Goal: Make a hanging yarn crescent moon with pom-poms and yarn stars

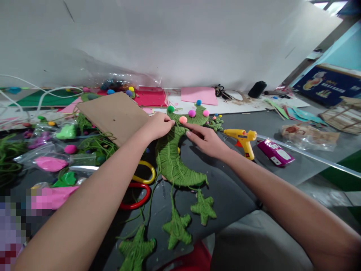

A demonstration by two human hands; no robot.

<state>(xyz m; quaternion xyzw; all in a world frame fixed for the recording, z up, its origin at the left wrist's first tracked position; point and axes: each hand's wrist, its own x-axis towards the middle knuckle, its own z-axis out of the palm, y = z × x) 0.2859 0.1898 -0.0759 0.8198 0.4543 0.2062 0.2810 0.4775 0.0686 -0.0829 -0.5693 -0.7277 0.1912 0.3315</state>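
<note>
A crescent moon wrapped in green yarn (176, 163) lies on the dark tabletop between my hands. Pom-poms sit along its upper part: a salmon one (183, 120), a purple one (191, 113), a pink one (206, 113), a green one (170, 109) and a blue one (199, 102). My left hand (161, 126) is pinched at the moon's upper left edge; what its fingertips hold is hidden. With its fingers stretched out, my right hand (207, 140) reaches the moon just below the salmon pom-pom. Green yarn stars (176, 229) lie below the moon, strands running toward it.
Right of my right hand are a yellow glue gun (244, 141) and a purple packet (275, 152). Scissors with red and yellow handles (137, 195) lie beneath my left forearm. Brown cardboard (113, 114), bagged clay-like material (52, 163) and loose yarn crowd the left side.
</note>
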